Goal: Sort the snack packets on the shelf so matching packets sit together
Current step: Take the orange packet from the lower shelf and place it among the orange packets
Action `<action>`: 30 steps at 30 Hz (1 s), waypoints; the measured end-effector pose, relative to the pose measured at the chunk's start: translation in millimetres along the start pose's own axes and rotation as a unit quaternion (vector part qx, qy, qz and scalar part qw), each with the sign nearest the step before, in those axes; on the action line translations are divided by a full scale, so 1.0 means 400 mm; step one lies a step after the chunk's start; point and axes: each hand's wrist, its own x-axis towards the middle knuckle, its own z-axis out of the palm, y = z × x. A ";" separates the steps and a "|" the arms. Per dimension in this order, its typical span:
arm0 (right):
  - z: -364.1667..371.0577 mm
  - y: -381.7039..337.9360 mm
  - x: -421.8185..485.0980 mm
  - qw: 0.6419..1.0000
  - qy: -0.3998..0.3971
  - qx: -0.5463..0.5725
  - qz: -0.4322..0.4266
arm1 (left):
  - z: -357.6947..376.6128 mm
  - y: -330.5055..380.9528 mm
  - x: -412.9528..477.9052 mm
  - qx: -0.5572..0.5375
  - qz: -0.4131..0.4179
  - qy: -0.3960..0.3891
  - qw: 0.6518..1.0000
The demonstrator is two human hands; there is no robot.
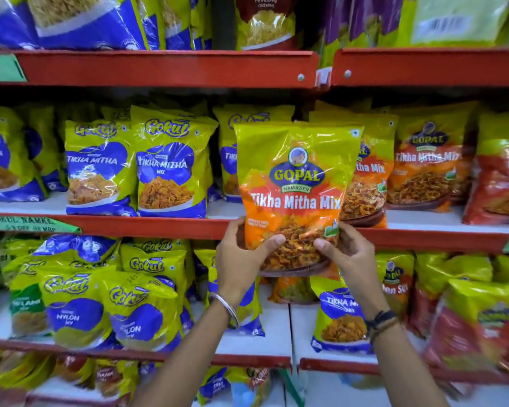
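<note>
I hold a yellow and orange Gopal Tikha Mitha Mix packet (pixel 296 183) upright in front of the middle shelf (pixel 147 226). My left hand (pixel 240 255) grips its lower left corner and my right hand (pixel 346 254) grips its lower right corner. Behind it on the right stand matching Gopal Tikha Mitha Mix packets (pixel 423 168). To its left on the same shelf stand blue and yellow Gokul Tikha Mitha packets (pixel 166 165). One more Gokul packet (pixel 227 157) is partly hidden behind the held one.
Red packets (pixel 500 171) stand at the middle shelf's far right. The lower shelf (pixel 276 336) carries Gokul Nylon Sev packets (pixel 74 309), a Gokul Tikha Mitha packet (pixel 340 318) and Gopal packets (pixel 394 283). The top shelf (pixel 165 67) holds blue, maroon and green packets.
</note>
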 end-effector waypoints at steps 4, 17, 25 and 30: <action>-0.033 0.024 -0.072 0.999 0.015 0.003 0.038 | 0.014 -0.024 -0.074 0.051 -0.051 -0.010 0.997; -0.084 0.038 -0.126 0.998 0.014 -0.017 0.066 | 0.045 -0.021 -0.136 0.084 -0.090 -0.028 0.992; -0.152 0.027 -0.085 0.998 0.029 -0.015 0.047 | 0.120 0.020 -0.115 0.080 -0.071 -0.034 0.994; -0.273 -0.012 -0.010 0.999 0.040 -0.021 0.014 | 0.252 0.080 -0.080 0.034 -0.036 -0.052 0.997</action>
